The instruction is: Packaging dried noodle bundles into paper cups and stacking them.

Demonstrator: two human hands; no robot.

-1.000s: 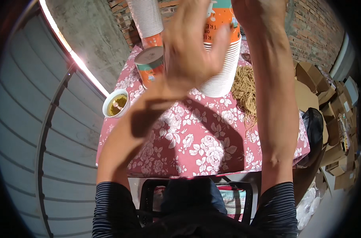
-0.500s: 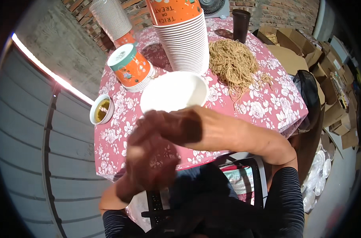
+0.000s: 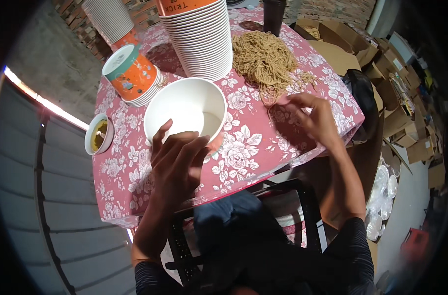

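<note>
Tub: white inside, standing on the near part of the table, mouth up and tilted into view (image 3: 184,104).
Left hand (image 3: 177,160): in front of the tub's near rim, fingers apart and loosely bent, nothing held; whether it touches the rim I cannot tell.
String (image 3: 263,59): a tan, tangled heap right of the tub, loose strands trailing toward the near edge.
Right hand (image 3: 315,120): at those strands, thumb and forefinger close together; whether they pinch one I cannot tell.
Tall stack (image 3: 199,46): nested tubs, just behind the open one, orange at the top.
Short stack (image 3: 130,76): orange and green, upside down, left of the tall stack.
Far stack (image 3: 108,22): behind the short one.
Bowl (image 3: 109,141): yellowish liquid inside, at the left edge.
Cup (image 3: 273,18): dark, beyond the string.
Cloth (image 3: 241,147): pink, white flowers, under everything.
Boxes (image 3: 391,64): cardboard, open, off to the right.
</note>
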